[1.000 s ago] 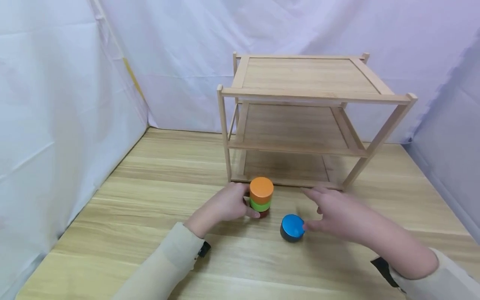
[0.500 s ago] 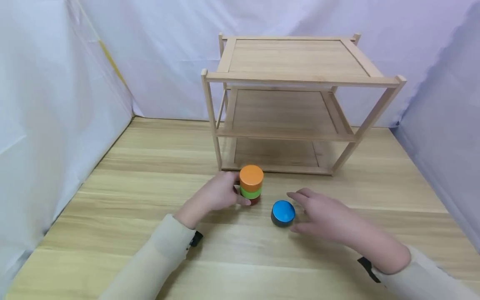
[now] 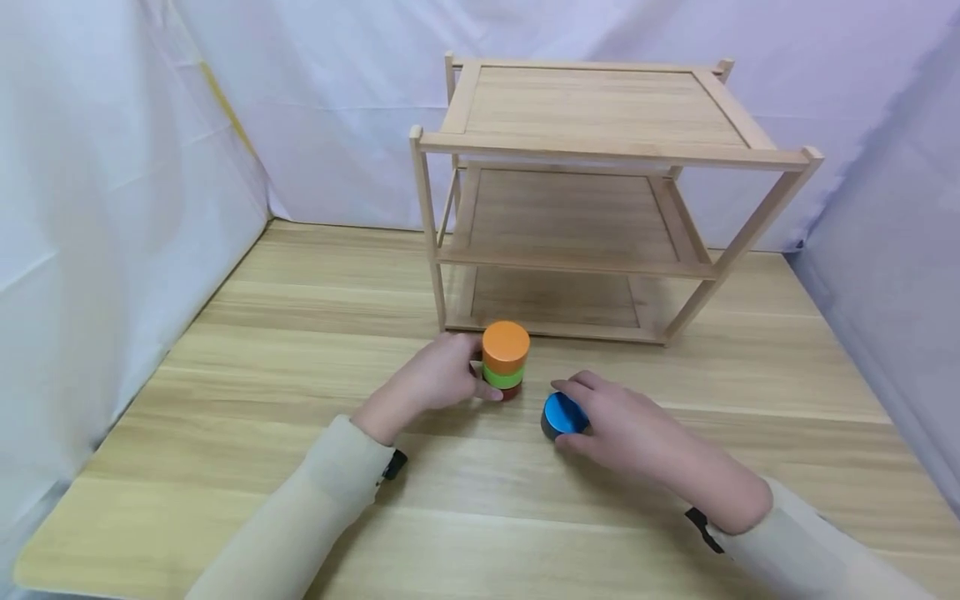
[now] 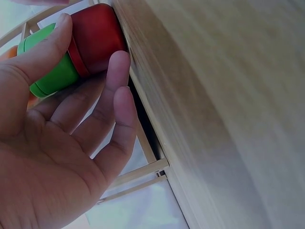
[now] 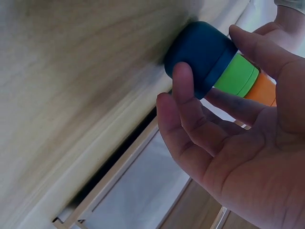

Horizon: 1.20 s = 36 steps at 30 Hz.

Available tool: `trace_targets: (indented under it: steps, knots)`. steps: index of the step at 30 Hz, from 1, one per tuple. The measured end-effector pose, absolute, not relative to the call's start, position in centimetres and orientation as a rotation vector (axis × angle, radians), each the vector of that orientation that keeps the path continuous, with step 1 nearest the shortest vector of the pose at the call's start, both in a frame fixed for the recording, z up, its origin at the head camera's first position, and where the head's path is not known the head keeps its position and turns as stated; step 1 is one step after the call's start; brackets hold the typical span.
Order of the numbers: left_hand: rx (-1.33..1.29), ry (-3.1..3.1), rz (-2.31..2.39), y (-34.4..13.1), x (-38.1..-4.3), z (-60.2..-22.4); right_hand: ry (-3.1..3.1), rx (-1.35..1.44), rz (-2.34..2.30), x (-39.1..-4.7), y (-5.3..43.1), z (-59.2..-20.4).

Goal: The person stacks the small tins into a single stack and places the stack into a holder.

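Observation:
A small stack of round lidded tins stands on the wooden tabletop: an orange tin (image 3: 506,343) on top, a green tin (image 3: 503,378) beneath it and a red tin (image 4: 97,38) at the bottom. My left hand (image 3: 441,377) grips this stack from the left, its thumb across the green and red tins in the left wrist view. To the right and nearer me sits a blue tin (image 3: 560,415). Thumb and fingers of my right hand (image 3: 622,421) curl round its sides from the right, partly covering its lid. In the right wrist view the thumb tip is right at the lid's edge.
Just behind the stack stands a three-level wooden shelf (image 3: 592,146), its front legs close to both hands. White cloth (image 3: 337,133) hangs behind and along both sides of the wooden tabletop (image 3: 225,400).
My right hand has come left from beside the blue tin and closed its fingers round it. My left hand stays on the stack. The head view has tilted down and shifted slightly.

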State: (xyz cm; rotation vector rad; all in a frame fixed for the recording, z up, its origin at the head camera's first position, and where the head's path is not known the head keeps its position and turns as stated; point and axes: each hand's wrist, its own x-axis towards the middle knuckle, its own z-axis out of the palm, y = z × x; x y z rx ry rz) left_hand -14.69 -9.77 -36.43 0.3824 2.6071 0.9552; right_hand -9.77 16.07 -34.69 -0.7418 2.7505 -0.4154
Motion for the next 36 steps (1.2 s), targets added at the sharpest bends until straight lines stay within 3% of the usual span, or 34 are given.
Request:
trace_targets:
  steps: [36]
  knots:
    - [0.368,2.616,0.905,-9.7,-14.9,-36.3,2.769,-0.68,-0.505,-10.8,16.9,-33.8]
